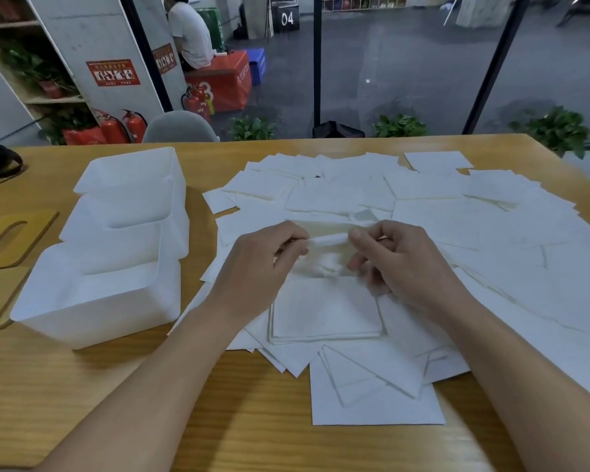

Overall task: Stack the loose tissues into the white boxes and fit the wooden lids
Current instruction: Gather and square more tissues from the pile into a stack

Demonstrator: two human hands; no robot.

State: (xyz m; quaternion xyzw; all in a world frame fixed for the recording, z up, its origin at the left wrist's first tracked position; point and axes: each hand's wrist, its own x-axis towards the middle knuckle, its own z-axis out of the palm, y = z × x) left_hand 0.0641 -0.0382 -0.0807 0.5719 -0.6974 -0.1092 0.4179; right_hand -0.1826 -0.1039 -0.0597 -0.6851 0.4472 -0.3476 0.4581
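At 9 o'clock, the wooden lids (pixel 14 238) lie flat at the table (pixel 82 386) edge w/ slots up, parked out of the way, prob. until the boxes are filled. Just right of them, three white boxes (pixel 123 233) sit in a row running toward 11 o'clock, mouths up and close by so tissues can drop straight in; none looks filled yet.

Centre: left hand (pixel 263 264) and right hand (pixel 399 264) each pinch one end of a single tissue (pixel 327 240), fingers curled narrow, sheet lifted off the pile btwn them, likely to straighten it. Below it, toward 6 o'clock, a small squared stack (pixel 324 315) is building.

From 12 to 3 o'clock, loose tissues (pixel 474 216) are spread overlapping across the table.
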